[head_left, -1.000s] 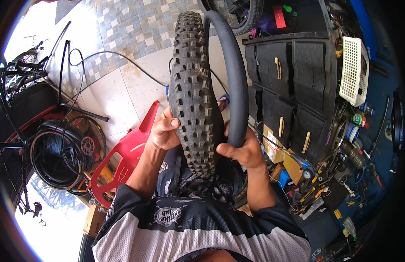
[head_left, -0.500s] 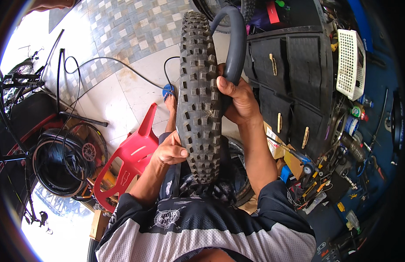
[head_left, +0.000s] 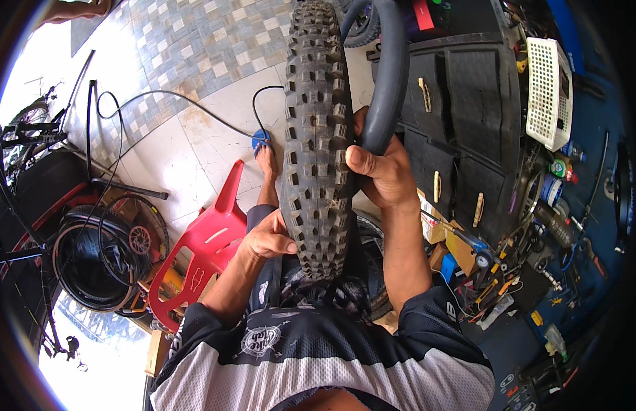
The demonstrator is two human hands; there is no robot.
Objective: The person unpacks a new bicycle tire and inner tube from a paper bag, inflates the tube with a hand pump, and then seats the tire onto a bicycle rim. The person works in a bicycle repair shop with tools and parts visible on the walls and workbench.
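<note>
A black knobby bicycle tire (head_left: pixel 318 137) stands upright in front of me, tread toward me. My left hand (head_left: pixel 270 236) grips its near left side, thumb lying on the tread. On the right side, my right hand (head_left: pixel 383 168) is closed around a dark grey inflated inner tube (head_left: pixel 388 75), which bulges out of the tire and curves up and away. The right thumb points toward the tire's edge. The far part of the tube and the inside of the tire are hidden behind the tread.
A red plastic chair (head_left: pixel 201 250) stands at the left, near bike wheels (head_left: pixel 95 257) and a frame (head_left: pixel 30 137). A black hose (head_left: pixel 181 96) crosses the tiled floor by my sandalled foot (head_left: pixel 263 147). Black drawers (head_left: pixel 475 103), a white basket (head_left: pixel 549 92) and scattered tools (head_left: pixel 492 281) line the right.
The tire's top has tilted farther away, and the inner tube now stands wider off its right side. My right hand has shifted slightly right and nearer; my left hand has barely moved.
</note>
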